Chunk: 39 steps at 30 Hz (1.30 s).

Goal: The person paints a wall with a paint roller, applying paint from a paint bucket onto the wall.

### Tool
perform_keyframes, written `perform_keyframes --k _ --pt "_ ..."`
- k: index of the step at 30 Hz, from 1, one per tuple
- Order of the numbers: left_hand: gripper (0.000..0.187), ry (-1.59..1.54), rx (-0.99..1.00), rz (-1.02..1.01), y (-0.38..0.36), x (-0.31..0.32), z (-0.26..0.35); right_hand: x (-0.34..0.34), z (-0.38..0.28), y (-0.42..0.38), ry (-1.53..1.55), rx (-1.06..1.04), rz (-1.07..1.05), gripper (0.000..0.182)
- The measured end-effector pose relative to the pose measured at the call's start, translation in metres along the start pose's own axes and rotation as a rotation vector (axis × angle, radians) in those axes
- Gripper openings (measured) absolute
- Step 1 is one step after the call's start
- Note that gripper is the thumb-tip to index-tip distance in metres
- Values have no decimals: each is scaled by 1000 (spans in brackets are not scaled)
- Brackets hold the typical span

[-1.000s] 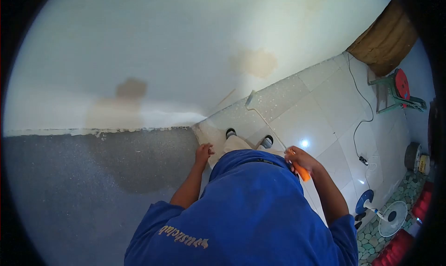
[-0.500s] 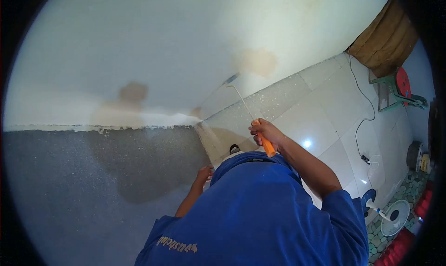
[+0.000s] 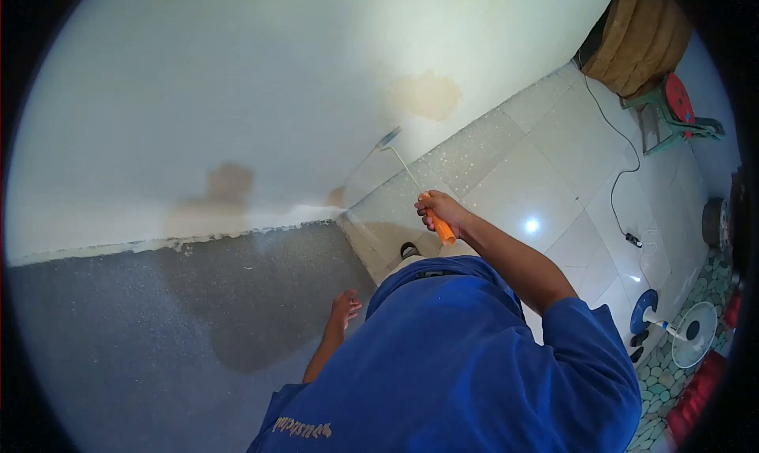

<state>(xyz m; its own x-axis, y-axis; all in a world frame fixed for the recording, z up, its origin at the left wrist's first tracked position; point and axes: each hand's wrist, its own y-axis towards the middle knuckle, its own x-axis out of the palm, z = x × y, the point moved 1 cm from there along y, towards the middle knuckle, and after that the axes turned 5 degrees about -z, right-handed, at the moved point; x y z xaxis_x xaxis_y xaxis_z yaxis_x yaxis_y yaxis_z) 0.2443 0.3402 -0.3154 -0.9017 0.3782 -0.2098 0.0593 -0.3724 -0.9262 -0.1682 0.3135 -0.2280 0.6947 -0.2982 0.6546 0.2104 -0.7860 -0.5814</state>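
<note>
My right hand is closed around the orange handle of a paint roller. The roller's thin wire frame reaches up and left, and its small head lies close over the white wall, where a shadow of the tool falls. Nothing is in my left hand, which hangs beside my waist with loosely bent fingers apart, over a dark grey surface. A damp-looking beige patch marks the wall just above the roller head.
Pale floor tiles run along the wall's foot, dusted with white specks. A black cable crosses them on the right. Beyond are a green chair with a red round part, a brown curtain-like cloth and a standing fan.
My view has shifted a little. My right hand and the roller sit slightly higher and farther left in the picture, and my left hand has moved out from my waist, its fingers looser.
</note>
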Motion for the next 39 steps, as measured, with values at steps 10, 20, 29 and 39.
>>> perform_keyframes --k 10,20,29,39 --pt "35 155 21 -40 -14 34 11 -1 -8 -24 101 -30 -57 15" --pt "33 96 109 -54 3 45 47 -23 -11 -50 70 -64 -105 18" --pt "32 1044 680 -120 35 55 66 -54 -23 0 -29 -73 19 10" --pt "41 781 431 -225 48 104 112 -80 -40 -112 -10 -101 -32 20"
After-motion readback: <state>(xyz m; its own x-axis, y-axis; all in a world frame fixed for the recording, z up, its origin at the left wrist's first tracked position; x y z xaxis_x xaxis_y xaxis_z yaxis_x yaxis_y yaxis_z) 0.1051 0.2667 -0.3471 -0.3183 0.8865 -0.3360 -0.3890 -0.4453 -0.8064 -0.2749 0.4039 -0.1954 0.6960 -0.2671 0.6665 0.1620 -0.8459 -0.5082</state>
